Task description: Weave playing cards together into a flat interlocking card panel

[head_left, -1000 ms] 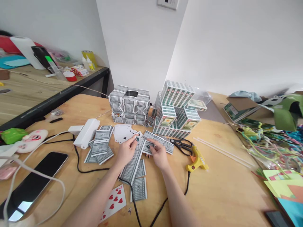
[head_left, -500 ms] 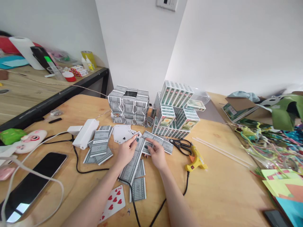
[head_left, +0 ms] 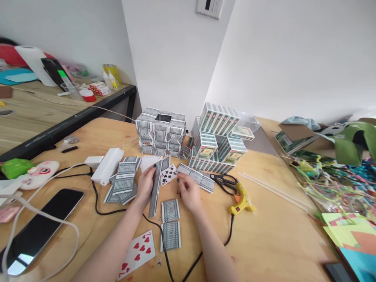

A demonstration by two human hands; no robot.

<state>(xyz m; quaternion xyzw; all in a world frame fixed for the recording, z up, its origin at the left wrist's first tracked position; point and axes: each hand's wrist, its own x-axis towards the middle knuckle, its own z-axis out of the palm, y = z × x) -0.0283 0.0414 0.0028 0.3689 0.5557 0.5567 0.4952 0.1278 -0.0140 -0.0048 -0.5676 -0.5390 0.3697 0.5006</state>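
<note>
Card strip stands tilted on edge, pinched by the left hand, perhaps to bare its underside; right of that grip, the right hand is half-curled (whether holding anything, I cannot tell).

The card strip is grey, finely patterned, edged white. The clubs card is black on white, the hearts card red on white. The glue gun is yellow; the scissors have black handles; the stacked boxes seem green and white.
</note>
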